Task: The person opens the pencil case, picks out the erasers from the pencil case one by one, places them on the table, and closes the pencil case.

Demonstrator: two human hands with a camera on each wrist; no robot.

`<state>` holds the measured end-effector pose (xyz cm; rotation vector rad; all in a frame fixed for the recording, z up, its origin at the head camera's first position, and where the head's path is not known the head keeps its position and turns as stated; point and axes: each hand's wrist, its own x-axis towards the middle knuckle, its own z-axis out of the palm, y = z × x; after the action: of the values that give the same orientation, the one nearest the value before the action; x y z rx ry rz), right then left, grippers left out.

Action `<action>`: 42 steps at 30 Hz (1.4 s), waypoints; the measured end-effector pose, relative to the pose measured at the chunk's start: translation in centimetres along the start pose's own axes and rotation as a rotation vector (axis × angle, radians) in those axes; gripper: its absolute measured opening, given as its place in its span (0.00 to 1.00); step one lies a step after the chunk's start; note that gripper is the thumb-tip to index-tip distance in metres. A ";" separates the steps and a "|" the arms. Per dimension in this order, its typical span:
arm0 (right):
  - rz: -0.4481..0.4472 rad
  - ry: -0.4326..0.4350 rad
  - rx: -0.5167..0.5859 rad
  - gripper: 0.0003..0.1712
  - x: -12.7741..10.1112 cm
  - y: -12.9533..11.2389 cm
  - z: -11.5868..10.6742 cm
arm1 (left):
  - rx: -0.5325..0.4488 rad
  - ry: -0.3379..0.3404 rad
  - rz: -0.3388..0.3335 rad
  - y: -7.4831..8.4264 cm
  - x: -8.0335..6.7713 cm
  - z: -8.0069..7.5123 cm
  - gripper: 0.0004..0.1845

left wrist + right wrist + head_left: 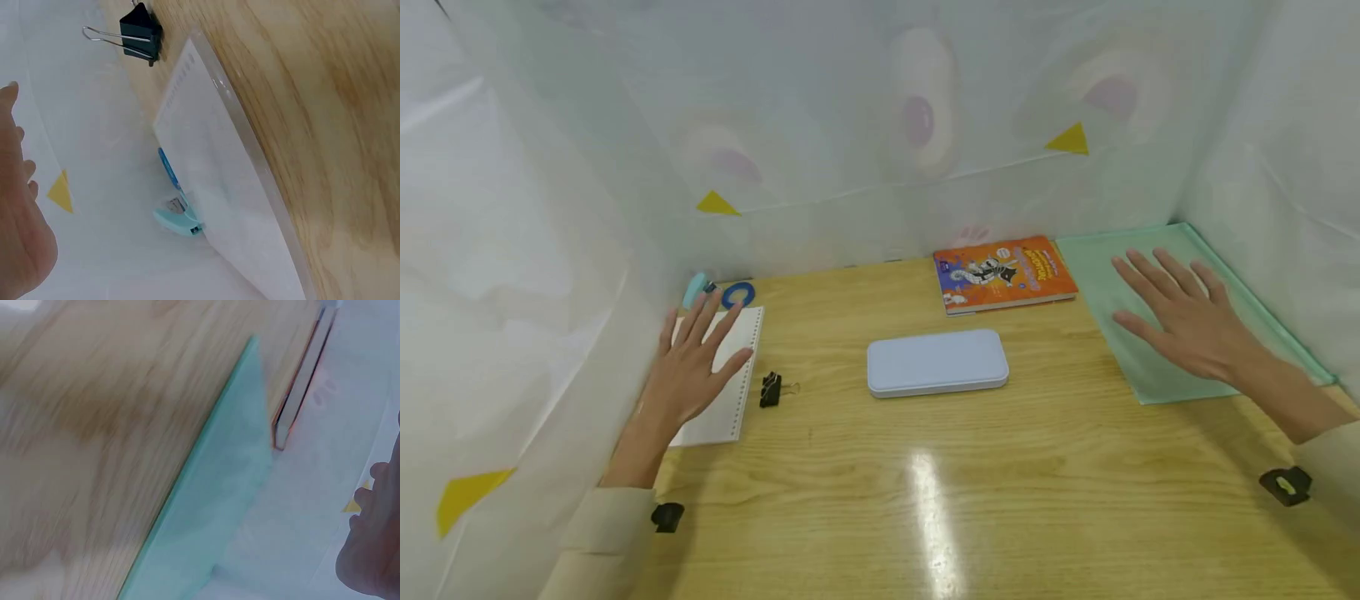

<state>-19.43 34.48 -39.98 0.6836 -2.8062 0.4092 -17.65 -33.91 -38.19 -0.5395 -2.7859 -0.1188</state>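
My left hand (688, 375), fingers spread, hovers over a white notebook (741, 375) with a row of holes along its edge. The left wrist view shows a gap between that hand and the notebook (212, 162). A black binder clip (771, 389) lies just right of the notebook. Above a pale green translucent folder (1131, 350) my right hand (1195, 325) is held with its fingers apart, holding nothing. Between the hands sits a light blue pencil case (937, 362), closed. An orange and purple book (1003, 275) lies behind it, beside the folder.
A mint-coloured stapler (695, 290) and a blue tape ring (738, 295) lie behind the notebook. White sheeting (850, 217) with yellow triangles encloses the wooden table (820, 500) at the back and both sides.
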 end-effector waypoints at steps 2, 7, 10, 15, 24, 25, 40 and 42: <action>0.023 -0.023 0.124 0.41 0.4 -0.8 0.0 | -0.091 0.025 0.003 0.7 0.4 -0.1 0.38; 0.061 -0.082 0.463 0.36 1.6 -3.6 0.4 | -0.318 0.088 0.052 2.4 1.3 0.4 0.35; 0.106 -0.156 0.633 0.34 2.2 -5.1 1.0 | -0.429 0.049 0.067 3.6 1.8 1.0 0.33; 0.140 -0.256 0.784 0.32 3.2 -8.0 2.9 | -0.557 -0.091 0.052 6.1 2.6 2.4 0.32; 0.006 -0.369 0.773 0.33 5.1 -13.0 6.7 | -0.641 -0.236 0.048 10.7 4.4 5.1 0.30; -0.017 -0.373 0.774 0.34 5.3 -13.4 7.1 | -0.644 -0.250 0.060 11.2 4.7 5.4 0.30; -0.252 -0.370 0.530 0.39 6.9 -15.8 9.4 | -0.442 -0.508 0.211 17.0 8.4 8.4 0.49; -0.249 -0.359 0.508 0.39 7.0 -16.0 9.4 | -0.413 -0.510 0.223 17.6 8.7 8.5 0.51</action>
<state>-19.22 14.97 -43.38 1.3098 -2.8941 1.0613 -21.07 -13.41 -43.22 -1.1125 -3.1702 -0.5915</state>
